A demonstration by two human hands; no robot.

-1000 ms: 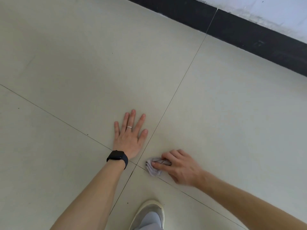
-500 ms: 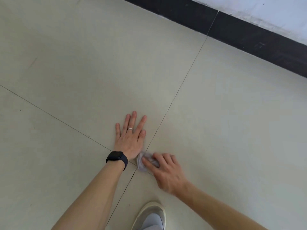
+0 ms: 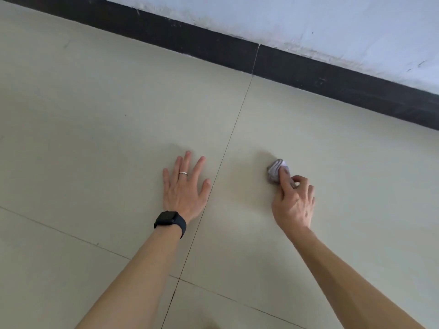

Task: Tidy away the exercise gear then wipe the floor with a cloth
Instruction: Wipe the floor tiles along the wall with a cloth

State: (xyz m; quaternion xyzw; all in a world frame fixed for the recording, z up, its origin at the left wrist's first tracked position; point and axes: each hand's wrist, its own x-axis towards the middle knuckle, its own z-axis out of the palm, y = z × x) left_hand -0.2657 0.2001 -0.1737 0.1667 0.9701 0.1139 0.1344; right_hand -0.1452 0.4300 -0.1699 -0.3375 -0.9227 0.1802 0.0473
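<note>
**While one palm braces, the other hand presses a cloth to the tile**

While the left hand [image 3: 184, 188] lies flat on the floor [image 3: 95, 115], fingers spread and holding nothing, the right hand [image 3: 293, 203] pins a small bunched cloth [image 3: 275, 170] against the tile. Cloth is greyish-lilac, crumpled into a wad. Fingertips of the right hand sit on top of its near side, so the far part of the wad shows beyond them; thumb and first fingers appear closed on it, the other fingers curled beside.

Floor: large pale beige tiles, matte, with thin dark grout lines. One grout line [image 3: 228, 143] runs from the wall down toward the camera and passes between the two hands. Left thumb rests just beside that line, on its left. Cloth and right hand are on the tile to its right, well apart from the left hand. A second grout line crosses low in the frame, under both forearms.

Left wrist carries a black smartwatch [image 3: 169, 222] on a dark band. A thin silver ring [image 3: 183, 173] sits on one finger of the left hand. Both forearms bare, reaching in from the lower edge.

Far side: a black skirting strip [image 3: 332, 84] runs diagonally across the top, with a vertical joint in it where the grout line meets it. Above it, a pale bluish-white wall [image 3: 308, 20] with scuffs and grey marks near the strip. A few small dark specks dot the tile left of the hands.
</note>
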